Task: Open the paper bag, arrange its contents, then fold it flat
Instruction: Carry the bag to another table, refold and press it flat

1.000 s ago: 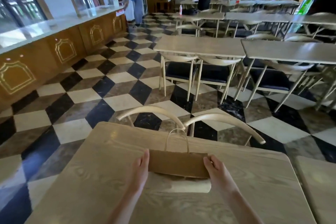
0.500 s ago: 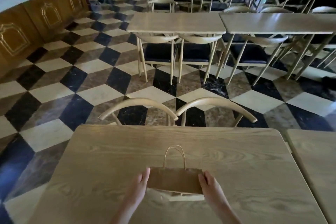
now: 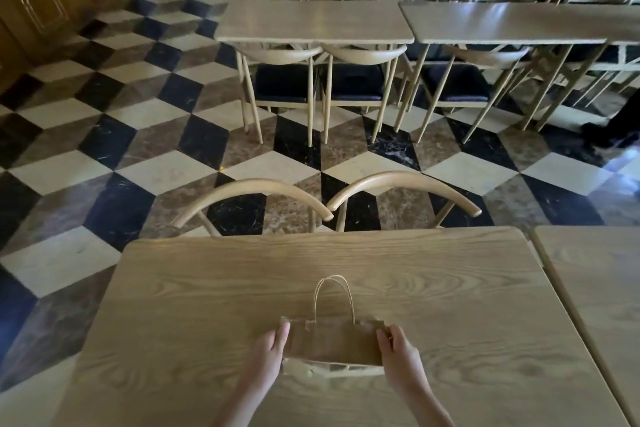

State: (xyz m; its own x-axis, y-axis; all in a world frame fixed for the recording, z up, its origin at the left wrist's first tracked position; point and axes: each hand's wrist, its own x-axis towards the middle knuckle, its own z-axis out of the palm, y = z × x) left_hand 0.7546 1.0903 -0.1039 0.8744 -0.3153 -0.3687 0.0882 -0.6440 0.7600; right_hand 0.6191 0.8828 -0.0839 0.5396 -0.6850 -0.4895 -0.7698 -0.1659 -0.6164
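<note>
brown paper bag | flat on table | left hand, right hand on its sides

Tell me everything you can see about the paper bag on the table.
The paper bag is small, brown, seemingly kraft paper, with a thin twisted loop handle pointing away from the person. It looks still flat or nearly so, resting on the near part of the wooden table; a paler part shows along its near edge. The left hand holds its left side and the right hand its right side. Its contents are not visible.
</note>
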